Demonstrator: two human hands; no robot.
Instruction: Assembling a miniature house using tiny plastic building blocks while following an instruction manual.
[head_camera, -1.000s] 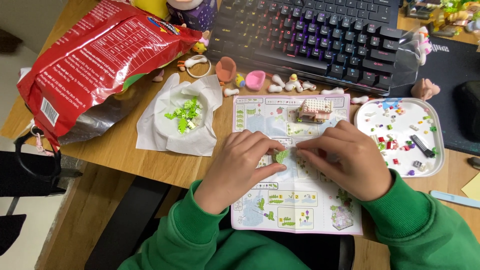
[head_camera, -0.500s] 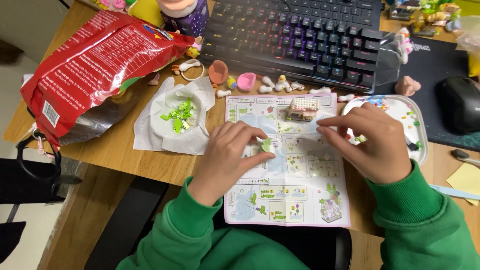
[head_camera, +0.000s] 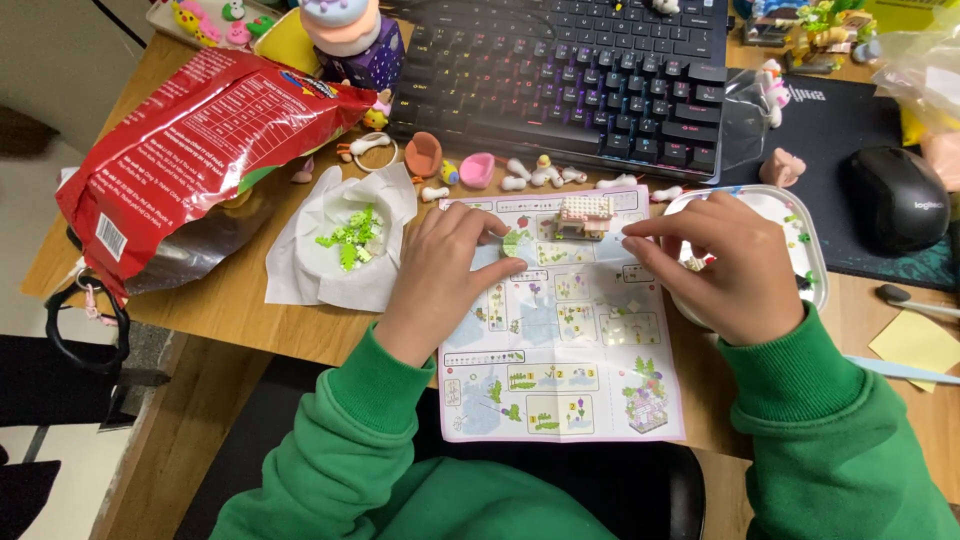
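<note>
The left hand (head_camera: 445, 270) rests on the instruction sheet (head_camera: 565, 340), its fingers pinched on a small green piece (head_camera: 514, 241) just left of the little pink house (head_camera: 584, 214). The right hand (head_camera: 725, 262) hovers over the white tray (head_camera: 812, 250), fingertips drawn narrow near the house; whether they hold anything I cannot tell.

Right hand (head_camera: 722, 262) hides part of the tray (head_camera: 812, 262).
</note>
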